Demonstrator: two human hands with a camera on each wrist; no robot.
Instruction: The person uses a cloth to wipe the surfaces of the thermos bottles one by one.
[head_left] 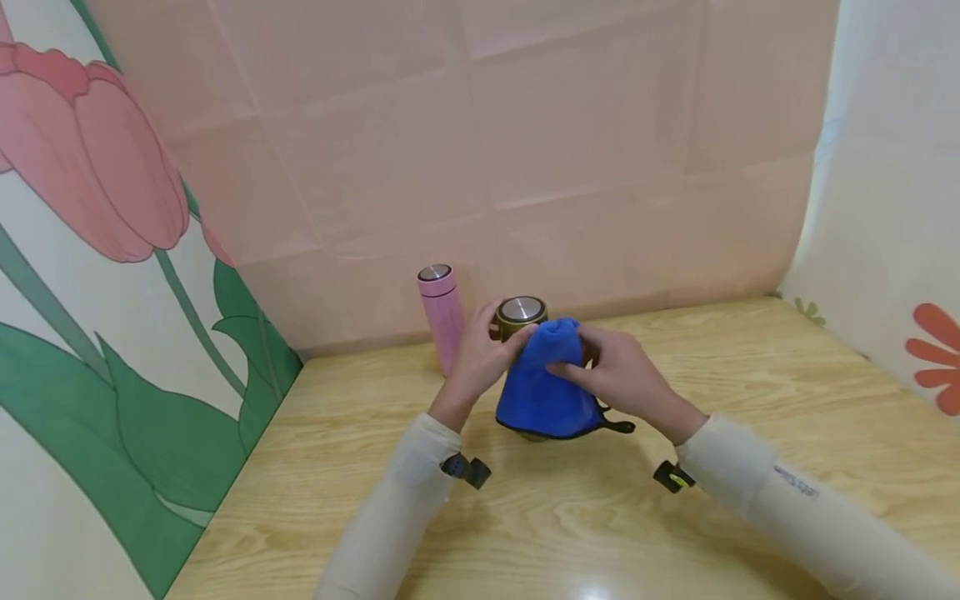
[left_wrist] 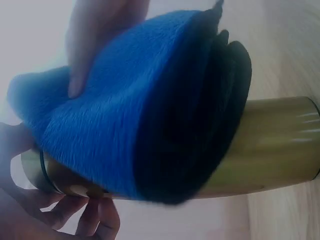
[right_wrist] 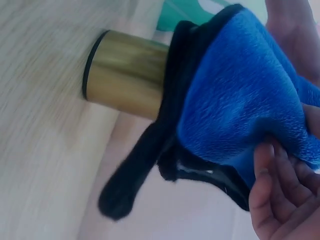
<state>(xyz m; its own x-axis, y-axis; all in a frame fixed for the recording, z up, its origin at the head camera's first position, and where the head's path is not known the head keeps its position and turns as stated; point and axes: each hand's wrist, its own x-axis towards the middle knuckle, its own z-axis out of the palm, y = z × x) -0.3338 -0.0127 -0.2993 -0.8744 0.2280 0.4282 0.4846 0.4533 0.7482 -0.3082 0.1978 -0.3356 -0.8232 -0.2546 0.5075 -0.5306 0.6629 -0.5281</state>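
The cloth [head_left: 543, 387] hangs gathered at its top in front of the gold flask [left_wrist: 275, 145], black loop [head_left: 619, 427] sticking out right. Flask stands upright on the counter [head_left: 525, 533]; pink flask [head_left: 442, 321] stands left of it. Left hand [head_left: 480, 350] curls round the gold flask near its lid [head_left: 522, 309], likely to steady it. Right hand [head_left: 618, 371] nearly closed, pinching the cloth between thumb and fingers, probably so the lower part drapes free.

in the head view, your blue cloth [head_left: 547, 392] hid most of the gold flask [head_left: 522, 310]; the lettering [head_left: 797, 481] on your right sleeve [head_left: 738, 467] was too small to read. your left wrist view clipped the flask's base.
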